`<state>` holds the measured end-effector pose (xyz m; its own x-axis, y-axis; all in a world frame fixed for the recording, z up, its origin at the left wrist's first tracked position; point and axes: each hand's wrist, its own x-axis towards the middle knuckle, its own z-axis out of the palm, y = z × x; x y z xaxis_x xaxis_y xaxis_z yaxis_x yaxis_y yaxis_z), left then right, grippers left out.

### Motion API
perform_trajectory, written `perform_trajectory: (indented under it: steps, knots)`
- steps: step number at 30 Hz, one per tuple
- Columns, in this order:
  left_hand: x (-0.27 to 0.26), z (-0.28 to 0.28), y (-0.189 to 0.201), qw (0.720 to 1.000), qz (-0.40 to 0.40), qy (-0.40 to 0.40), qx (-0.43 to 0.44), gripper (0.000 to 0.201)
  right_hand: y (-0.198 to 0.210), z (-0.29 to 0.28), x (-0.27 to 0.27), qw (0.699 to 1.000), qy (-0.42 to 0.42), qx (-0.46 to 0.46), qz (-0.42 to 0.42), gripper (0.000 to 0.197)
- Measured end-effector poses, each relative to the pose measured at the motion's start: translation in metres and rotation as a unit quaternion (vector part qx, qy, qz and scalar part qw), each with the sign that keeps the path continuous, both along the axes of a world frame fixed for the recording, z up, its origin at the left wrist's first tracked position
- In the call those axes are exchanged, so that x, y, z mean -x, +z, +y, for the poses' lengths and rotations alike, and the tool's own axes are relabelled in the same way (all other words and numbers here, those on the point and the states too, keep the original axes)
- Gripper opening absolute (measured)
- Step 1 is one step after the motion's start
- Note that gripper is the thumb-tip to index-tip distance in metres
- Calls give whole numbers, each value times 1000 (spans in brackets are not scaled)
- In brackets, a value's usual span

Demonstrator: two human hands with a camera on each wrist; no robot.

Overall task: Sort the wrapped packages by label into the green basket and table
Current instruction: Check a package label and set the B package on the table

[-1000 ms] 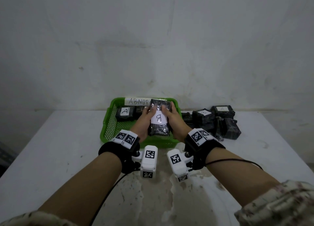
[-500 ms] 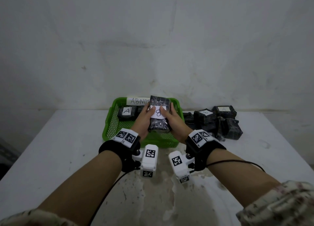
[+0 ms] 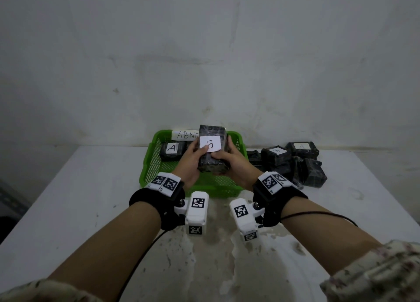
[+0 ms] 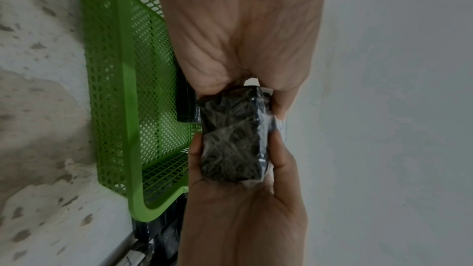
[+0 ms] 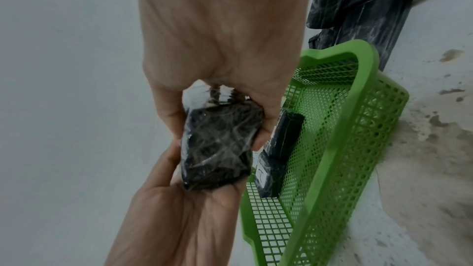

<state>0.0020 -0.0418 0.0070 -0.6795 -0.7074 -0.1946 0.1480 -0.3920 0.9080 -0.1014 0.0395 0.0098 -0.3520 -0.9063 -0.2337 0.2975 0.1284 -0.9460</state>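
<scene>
A black wrapped package [image 3: 211,163] with a white label reading B is held upright over the green basket [image 3: 147,172]. My left hand [image 3: 194,157] grips its left side, thumb at the label's edge. My right hand [image 3: 228,155] grips its right side, fingers curled round it. The left wrist view shows the package [image 4: 231,143] clasped between both hands, as does the right wrist view, where the package [image 5: 217,145] hangs above the basket [image 5: 345,128]. Inside the basket lies a package marked A [image 3: 171,150], with another dark package [image 5: 284,132] beside it.
A paper strip reading ABNO… [image 3: 185,135] is fixed to the basket's far rim. To the right of the basket, several black wrapped packages [image 3: 293,163] lie piled against the wall, some labelled A or B. The white table [image 3: 68,210] is stained in front of me.
Both hands have raised the B package a little and tipped it more upright over the basket; its label now faces me fully.
</scene>
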Motion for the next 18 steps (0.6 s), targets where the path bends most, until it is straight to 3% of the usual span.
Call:
perform_trajectory:
  steps: [6, 13, 18]
  knots:
    - [-2, -4, -2, 999, 4, 3, -31, 53, 3, 4, 2, 1000, 10, 20, 8, 78]
    - [0, 1, -2, 1000, -6, -4, -17, 58, 8, 11, -8, 996, 16, 2, 92, 102]
    - [-3, -1, 1, 1000, -6, 23, -7, 52, 7, 9, -1, 1000, 0, 14, 1, 91]
